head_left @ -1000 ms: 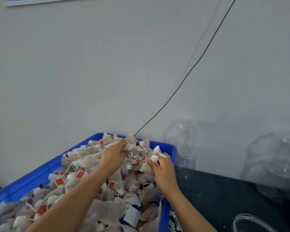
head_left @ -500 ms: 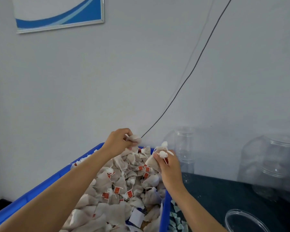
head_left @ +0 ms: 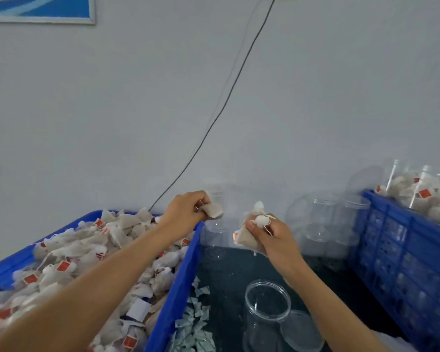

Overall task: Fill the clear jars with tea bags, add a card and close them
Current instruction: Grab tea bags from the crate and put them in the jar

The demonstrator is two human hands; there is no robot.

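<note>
Right hand [head_left: 277,240] grips several soft white mesh tea bags [head_left: 248,237]; left hand [head_left: 186,212] pinches another above the blue plastic crate [head_left: 181,288]. Light, floppy; best bunched by the body over the open clear plastic jar [head_left: 266,311].

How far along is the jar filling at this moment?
Done: filled jars sit in the blue crate at right. In hand: left hand and right hand each grip tea bags. Left: the open jar looks empty, uncapped; more empty jars wait behind.

Pale grey wall [head_left: 315,85], thin dark cable [head_left: 229,97] hanging diagonally, blue-white framed picture [head_left: 38,8] top left
</note>
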